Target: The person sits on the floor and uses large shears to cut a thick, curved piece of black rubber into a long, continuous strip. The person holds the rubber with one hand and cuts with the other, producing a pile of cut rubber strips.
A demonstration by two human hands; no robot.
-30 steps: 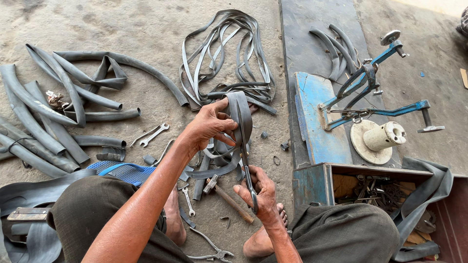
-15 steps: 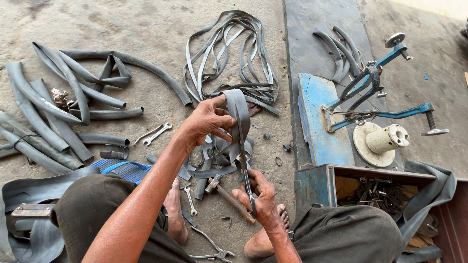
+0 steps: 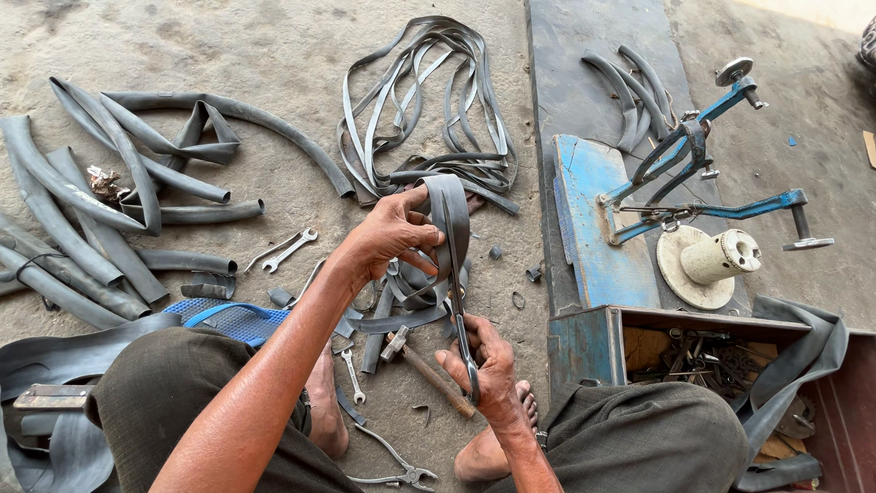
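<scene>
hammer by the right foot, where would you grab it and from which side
Grip the wooden handle of the hammer near its free end, reaching from the lower right beside the right hand. It lies flat and slanted, with the metal head at upper left under the rubber strip, so the handle is the exposed, graspable part.

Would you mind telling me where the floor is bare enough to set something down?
Bare concrete lies at top left, above the grey tube pieces and left of the strip bundle. Crowded: around the left hand, hammer and wrenches.

dark grey rubber strip [image 3: 449, 215], blue clamp tool [image 3: 693, 173], cream spool [image 3: 716, 260]
</scene>
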